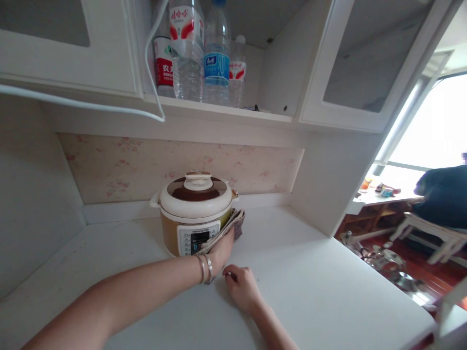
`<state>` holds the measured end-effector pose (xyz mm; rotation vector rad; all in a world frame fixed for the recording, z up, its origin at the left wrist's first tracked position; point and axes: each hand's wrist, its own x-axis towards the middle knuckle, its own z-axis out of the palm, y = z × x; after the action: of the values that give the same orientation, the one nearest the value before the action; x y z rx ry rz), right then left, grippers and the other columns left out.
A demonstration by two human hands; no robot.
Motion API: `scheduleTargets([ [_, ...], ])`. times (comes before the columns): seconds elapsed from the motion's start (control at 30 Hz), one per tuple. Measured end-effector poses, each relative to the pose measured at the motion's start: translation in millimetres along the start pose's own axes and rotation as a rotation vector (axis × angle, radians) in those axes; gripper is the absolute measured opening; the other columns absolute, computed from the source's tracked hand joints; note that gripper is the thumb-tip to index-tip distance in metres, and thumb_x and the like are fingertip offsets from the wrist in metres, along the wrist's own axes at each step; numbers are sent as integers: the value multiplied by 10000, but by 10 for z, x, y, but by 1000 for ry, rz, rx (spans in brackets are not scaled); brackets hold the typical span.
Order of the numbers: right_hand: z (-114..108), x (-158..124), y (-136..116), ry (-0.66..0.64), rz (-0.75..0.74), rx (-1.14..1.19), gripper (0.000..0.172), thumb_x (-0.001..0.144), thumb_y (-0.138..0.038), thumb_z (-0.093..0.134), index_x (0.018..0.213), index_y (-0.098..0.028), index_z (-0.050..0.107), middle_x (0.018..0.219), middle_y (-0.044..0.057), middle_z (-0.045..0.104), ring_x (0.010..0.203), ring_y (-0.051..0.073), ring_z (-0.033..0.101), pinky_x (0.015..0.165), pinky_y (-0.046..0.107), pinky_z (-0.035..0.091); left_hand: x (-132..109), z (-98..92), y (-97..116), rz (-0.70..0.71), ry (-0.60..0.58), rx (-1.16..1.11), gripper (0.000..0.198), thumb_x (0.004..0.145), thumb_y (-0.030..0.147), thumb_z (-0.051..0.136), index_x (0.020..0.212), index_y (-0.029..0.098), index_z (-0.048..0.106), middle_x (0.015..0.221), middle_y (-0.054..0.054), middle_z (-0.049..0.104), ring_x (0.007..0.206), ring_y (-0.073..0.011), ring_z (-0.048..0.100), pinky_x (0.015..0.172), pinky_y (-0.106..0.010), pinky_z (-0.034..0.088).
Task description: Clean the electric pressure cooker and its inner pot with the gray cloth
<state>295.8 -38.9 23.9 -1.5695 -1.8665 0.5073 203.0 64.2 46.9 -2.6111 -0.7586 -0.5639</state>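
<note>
An electric pressure cooker (197, 201) with a cream lid, brown top and gold body stands on the white counter, its control panel facing me. My left hand (222, 250), with bangles on the wrist, grips a folded grey-brown cloth (238, 226) and presses it against the cooker's front right side. Part of the cloth is covered by that hand. Just to the right and nearer to me, my right hand (241, 288) is held low over or on the counter with its fingers curled in. Nothing shows inside it.
Over the counter (292, 272) hangs an open cabinet with plastic bottles (216, 68) on its shelf. A white cable (109, 111) dangles in front of it. At right, a person (443, 197) sits on a white stool (434, 228) by a desk; metal pots (388, 261) lie below.
</note>
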Motion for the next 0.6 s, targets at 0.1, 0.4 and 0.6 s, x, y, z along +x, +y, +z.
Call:
scheduleTargets([
  [0.1, -2, -4, 6, -3, 15, -38, 287, 789, -152, 443, 856, -236, 708, 705, 1, 703, 624, 133, 607, 589, 201, 359, -298, -337, -138, 262, -121, 207, 482, 709, 177, 497, 1159, 137, 667, 1210, -135, 633, 1281, -273, 436, 1165, -408, 143],
  [0.4, 12, -1, -48, -80, 5, -75, 294, 811, -178, 456, 929, -259, 713, 755, 8, 719, 695, 157, 644, 639, 213, 385, -1066, -1175, -681, 138, -6, 87, 494, 921, 274, 431, 1407, 344, 374, 1353, 7, 538, 1245, -176, 461, 1131, -407, 187],
  [0.6, 26, 8, -75, -78, 35, -80, 307, 797, -171, 448, 914, -272, 713, 767, 4, 722, 701, 159, 642, 643, 220, 380, -1334, -952, -736, -589, 393, -136, 521, 930, 335, 403, 1439, 241, 340, 1493, -89, 339, 1399, -294, 224, 1140, -523, 168],
])
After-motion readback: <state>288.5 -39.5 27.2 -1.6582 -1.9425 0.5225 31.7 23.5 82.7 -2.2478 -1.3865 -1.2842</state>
